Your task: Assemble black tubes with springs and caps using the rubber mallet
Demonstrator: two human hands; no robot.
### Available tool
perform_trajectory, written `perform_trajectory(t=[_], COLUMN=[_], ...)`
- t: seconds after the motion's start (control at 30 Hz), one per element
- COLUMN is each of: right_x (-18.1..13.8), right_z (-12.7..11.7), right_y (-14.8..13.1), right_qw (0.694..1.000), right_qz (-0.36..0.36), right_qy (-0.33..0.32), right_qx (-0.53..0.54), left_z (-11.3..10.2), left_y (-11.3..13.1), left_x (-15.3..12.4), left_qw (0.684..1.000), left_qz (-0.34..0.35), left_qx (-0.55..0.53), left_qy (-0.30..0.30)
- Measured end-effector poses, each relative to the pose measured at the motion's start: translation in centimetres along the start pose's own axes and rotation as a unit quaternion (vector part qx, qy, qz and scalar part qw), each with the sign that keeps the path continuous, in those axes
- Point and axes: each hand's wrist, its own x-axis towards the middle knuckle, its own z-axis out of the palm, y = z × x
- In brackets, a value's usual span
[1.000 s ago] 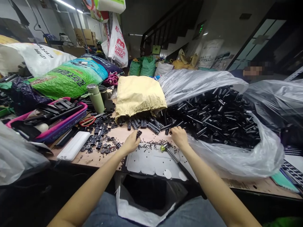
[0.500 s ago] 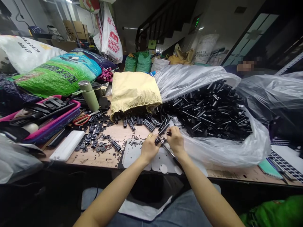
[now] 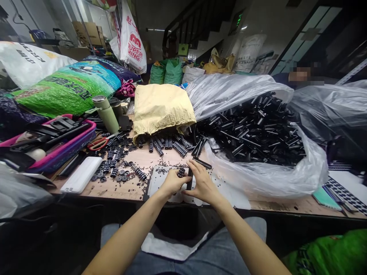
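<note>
My left hand [image 3: 172, 182] is closed round a short stack of black ribbed rings [image 3: 181, 172] above the white perforated sheet [image 3: 226, 190] at the table's front edge. My right hand [image 3: 201, 182] sits right beside it, its fingers round a black tube [image 3: 189, 182] held upright between the two hands. Another black tube [image 3: 202, 163] lies on the table just beyond my fingers. More ring stacks [image 3: 169, 145] spill from under a yellow sack [image 3: 162, 107]. A big clear plastic bag [image 3: 266, 179] full of black tubes [image 3: 252, 131] lies to the right.
A pink basket [image 3: 61, 151] of black parts, a white flat box [image 3: 82, 175], red scissors [image 3: 99, 143] and a green flask [image 3: 105, 113] stand at the left. Loose rings [image 3: 114, 172] litter the wooden table [image 3: 126, 189]. Filled sacks are stacked behind. Another person sits at the far right.
Both hands drew together from the piles and came back toward me over the white sheet. The right hand now holds a tube upright against the left hand's ring stack.
</note>
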Motion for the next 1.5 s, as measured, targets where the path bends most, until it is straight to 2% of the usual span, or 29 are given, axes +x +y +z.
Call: perform_trajectory(t=[0.17, 0.27, 0.4, 0.53, 0.7, 0.8, 1.03, 1.13, 1.27, 1.37, 1.5], right_x=[-0.3, -0.8, -1.6, -2.0, -1.9, -2.0, -2.4, -2.5, -2.7, -2.8, -2.9], right_z=[1.0, 0.8, 0.7, 1.1, 1.7, 1.8, 2.3, 2.2, 2.0, 2.1, 2.2], right_y=[0.1, -0.3, -1.7, -3.1, -3.7, -3.8, -4.0, -4.0, -3.7, -3.6, -3.5], right_qw=[0.999, 0.999, 0.999, 0.998, 0.998, 0.997, 0.998, 0.998, 0.994, 0.991, 0.986], right_qz=[0.027, 0.035, 0.018, -0.011, -0.009, -0.007, 0.016, 0.029, 0.050, 0.072, 0.095], right_qy=[-0.019, 0.004, 0.020, 0.032, 0.038, 0.046, 0.032, 0.001, -0.030, -0.022, -0.001], right_qx=[0.022, 0.031, 0.036, 0.046, 0.053, 0.053, 0.051, 0.058, 0.088, 0.114, 0.139], left_z=[-0.7, -1.0, -1.1, -0.5, 0.2, 0.5, 0.9, 0.8, 0.7, 0.7, 0.7], left_y=[0.1, 0.3, 0.6, 0.5, 0.0, 0.1, 1.2, 1.2, 1.0, 0.9, 0.7], left_x=[-0.8, -1.1, -1.5, -1.8, -1.8, -1.8, -2.5, -2.6, -2.5, -2.4, -2.0], left_qw=[0.999, 0.994, 0.989, 0.987, 0.985, 0.983, 0.978, 0.979, 0.973, 0.968, 0.968], left_qz=[-0.017, -0.008, -0.007, -0.033, -0.024, -0.023, -0.077, -0.086, -0.134, -0.170, -0.182], left_qx=[-0.034, -0.108, -0.145, -0.155, -0.157, -0.168, -0.189, -0.180, -0.185, -0.186, -0.174], left_qy=[-0.020, -0.034, -0.012, 0.009, 0.060, 0.067, 0.047, 0.043, 0.027, 0.011, -0.017])
